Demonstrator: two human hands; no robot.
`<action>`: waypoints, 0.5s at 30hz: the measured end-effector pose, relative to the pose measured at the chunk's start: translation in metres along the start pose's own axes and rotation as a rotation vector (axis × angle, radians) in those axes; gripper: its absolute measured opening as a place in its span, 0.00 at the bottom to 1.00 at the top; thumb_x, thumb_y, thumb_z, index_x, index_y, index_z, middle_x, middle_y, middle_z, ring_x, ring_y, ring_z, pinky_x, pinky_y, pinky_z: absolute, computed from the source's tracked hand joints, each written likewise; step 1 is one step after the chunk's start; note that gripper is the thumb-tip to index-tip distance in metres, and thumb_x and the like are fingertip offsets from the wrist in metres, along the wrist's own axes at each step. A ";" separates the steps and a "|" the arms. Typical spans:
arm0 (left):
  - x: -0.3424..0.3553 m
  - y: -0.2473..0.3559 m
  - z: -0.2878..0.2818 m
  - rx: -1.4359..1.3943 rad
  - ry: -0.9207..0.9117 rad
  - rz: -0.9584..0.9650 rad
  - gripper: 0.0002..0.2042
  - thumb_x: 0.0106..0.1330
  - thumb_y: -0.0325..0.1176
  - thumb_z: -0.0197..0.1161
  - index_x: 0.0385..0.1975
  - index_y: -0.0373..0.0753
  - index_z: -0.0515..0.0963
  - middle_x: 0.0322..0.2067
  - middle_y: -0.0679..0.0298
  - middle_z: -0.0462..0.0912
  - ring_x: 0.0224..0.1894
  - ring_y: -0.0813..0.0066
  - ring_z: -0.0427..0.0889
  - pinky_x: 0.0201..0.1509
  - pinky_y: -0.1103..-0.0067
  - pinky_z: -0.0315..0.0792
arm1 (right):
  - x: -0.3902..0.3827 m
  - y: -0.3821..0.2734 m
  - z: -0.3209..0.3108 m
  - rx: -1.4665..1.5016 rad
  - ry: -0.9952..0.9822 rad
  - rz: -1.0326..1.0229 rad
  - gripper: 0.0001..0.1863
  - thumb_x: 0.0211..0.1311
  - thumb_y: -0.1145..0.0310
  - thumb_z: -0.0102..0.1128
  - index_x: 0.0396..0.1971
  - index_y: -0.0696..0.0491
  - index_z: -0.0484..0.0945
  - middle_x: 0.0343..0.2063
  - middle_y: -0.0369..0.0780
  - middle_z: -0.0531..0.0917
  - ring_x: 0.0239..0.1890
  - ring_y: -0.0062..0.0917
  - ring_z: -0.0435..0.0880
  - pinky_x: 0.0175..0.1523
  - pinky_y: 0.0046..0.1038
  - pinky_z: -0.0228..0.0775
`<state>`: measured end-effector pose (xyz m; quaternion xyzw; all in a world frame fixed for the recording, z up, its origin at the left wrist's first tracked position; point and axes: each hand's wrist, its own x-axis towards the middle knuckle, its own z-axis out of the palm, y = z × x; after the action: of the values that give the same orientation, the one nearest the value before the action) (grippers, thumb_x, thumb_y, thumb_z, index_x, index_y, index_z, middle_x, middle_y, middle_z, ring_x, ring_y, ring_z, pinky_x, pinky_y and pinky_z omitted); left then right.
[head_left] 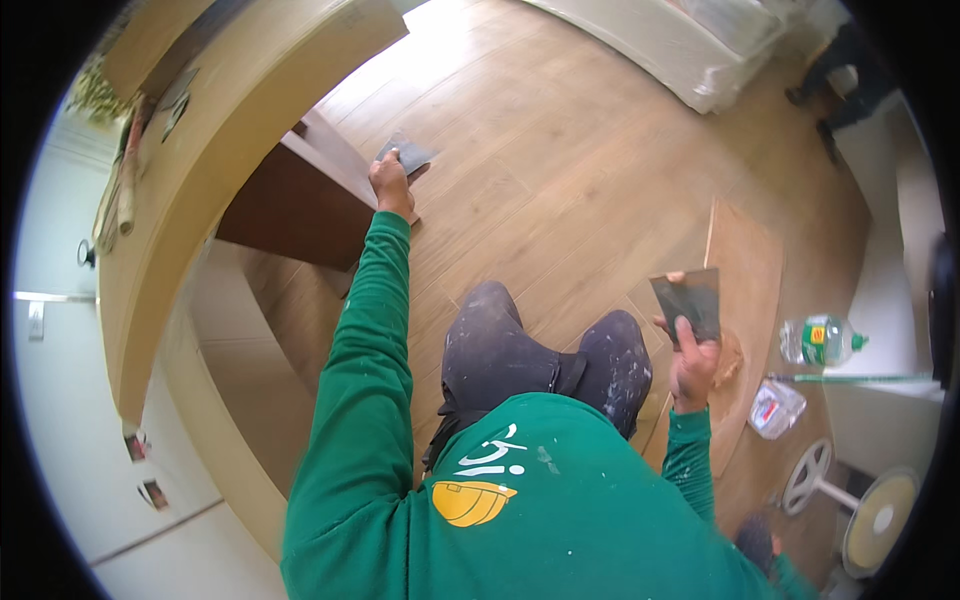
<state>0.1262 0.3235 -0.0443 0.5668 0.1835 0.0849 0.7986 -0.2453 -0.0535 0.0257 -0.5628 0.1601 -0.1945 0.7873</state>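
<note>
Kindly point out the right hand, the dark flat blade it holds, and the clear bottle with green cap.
Right hand (697, 363): head view, near the thumb's base.
Dark flat blade (702, 299): head view, on its broad face.
Clear bottle (820, 341): head view, on its label.

Loc.: int. rm., prob. renovation/fit-out site; home or office, cannot tell. Evid.: brown wood-look plank floor (560, 170); bulky whitish item in clear plastic wrap (690, 58) at far side; smooth white wall panel (60, 400) at L w/ rough dark cut-outs (153, 495); pale-tan wood-look bench (240, 110) w/ long-handled hand tools (127, 170) on top. Wearer's dark grey trousers (510, 350) spattered white. Thin grey metal blade (408, 158) in L hand (391, 185), dark rectangular metal blade (697, 300) in R hand (697, 365). Flat tan board (748, 255) at R bears brown paste-like patch (730, 358); green-labelled clear plastic bottle (823, 341) nearby. Second person's dark-clad legs (850, 72) upper R.
</note>
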 end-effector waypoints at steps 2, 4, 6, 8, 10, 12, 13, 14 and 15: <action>-0.019 -0.025 0.015 -0.116 -0.199 -0.121 0.09 0.71 0.30 0.56 0.41 0.28 0.75 0.37 0.57 0.79 0.36 0.65 0.85 0.38 0.68 0.87 | -0.003 -0.001 0.015 -0.119 -0.047 -0.076 0.21 0.72 0.81 0.50 0.64 0.60 0.72 0.57 0.44 0.81 0.55 0.29 0.83 0.57 0.36 0.81; -0.122 -0.044 0.067 -0.206 -0.509 -0.438 0.17 0.73 0.31 0.53 0.56 0.28 0.72 0.50 0.53 0.83 0.48 0.58 0.86 0.45 0.60 0.87 | 0.002 0.001 0.013 -0.293 0.014 -0.253 0.21 0.73 0.81 0.49 0.64 0.63 0.72 0.58 0.43 0.81 0.55 0.28 0.83 0.59 0.34 0.80; -0.209 -0.046 0.088 -0.226 -0.670 -0.594 0.17 0.73 0.31 0.53 0.58 0.30 0.72 0.51 0.53 0.83 0.49 0.59 0.87 0.49 0.60 0.86 | 0.006 -0.007 0.025 -0.453 0.017 -0.393 0.22 0.72 0.83 0.48 0.65 0.62 0.72 0.59 0.44 0.81 0.56 0.28 0.83 0.60 0.33 0.78; -0.259 -0.053 0.104 -0.263 -0.681 -0.670 0.16 0.74 0.30 0.52 0.57 0.30 0.73 0.50 0.54 0.83 0.49 0.58 0.87 0.47 0.59 0.87 | 0.005 0.006 0.024 -0.550 0.037 -0.421 0.25 0.70 0.85 0.46 0.66 0.59 0.72 0.60 0.46 0.81 0.60 0.33 0.82 0.62 0.32 0.76; -0.297 -0.054 0.122 -0.287 -0.697 -0.712 0.14 0.73 0.28 0.54 0.55 0.31 0.74 0.48 0.56 0.84 0.47 0.62 0.87 0.46 0.63 0.86 | 0.010 0.008 0.014 -0.701 0.036 -0.541 0.28 0.66 0.88 0.47 0.67 0.57 0.72 0.60 0.48 0.80 0.62 0.38 0.81 0.64 0.33 0.75; -0.310 -0.075 0.126 -0.216 -0.757 -0.693 0.13 0.73 0.28 0.56 0.54 0.32 0.75 0.47 0.57 0.85 0.46 0.65 0.87 0.46 0.67 0.85 | 0.004 0.011 0.004 -0.805 0.034 -0.574 0.31 0.64 0.89 0.47 0.67 0.56 0.72 0.61 0.49 0.79 0.64 0.40 0.80 0.65 0.34 0.73; -0.317 -0.086 0.126 -0.180 -0.796 -0.688 0.13 0.73 0.27 0.57 0.54 0.32 0.75 0.46 0.58 0.85 0.45 0.66 0.87 0.46 0.68 0.84 | -0.004 0.018 -0.006 -0.832 0.047 -0.548 0.31 0.63 0.89 0.47 0.67 0.57 0.71 0.62 0.48 0.79 0.64 0.41 0.79 0.66 0.34 0.73; -0.319 -0.092 0.125 -0.151 -0.835 -0.669 0.12 0.73 0.27 0.57 0.52 0.33 0.77 0.46 0.59 0.85 0.45 0.67 0.87 0.47 0.69 0.83 | -0.015 0.023 -0.020 -0.874 0.066 -0.520 0.31 0.63 0.89 0.47 0.67 0.57 0.71 0.62 0.48 0.78 0.65 0.41 0.78 0.67 0.34 0.72; -0.316 -0.096 0.121 -0.120 -0.873 -0.642 0.11 0.72 0.27 0.58 0.51 0.33 0.78 0.45 0.60 0.85 0.44 0.68 0.86 0.47 0.70 0.82 | -0.023 0.032 -0.033 -0.954 0.057 -0.438 0.32 0.61 0.88 0.49 0.67 0.55 0.71 0.63 0.46 0.78 0.64 0.44 0.78 0.67 0.37 0.71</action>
<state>-0.1242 0.0764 -0.0370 0.4183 -0.0064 -0.3962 0.8173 -0.2769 -0.0601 -0.0140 -0.8734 0.1309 -0.2751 0.3799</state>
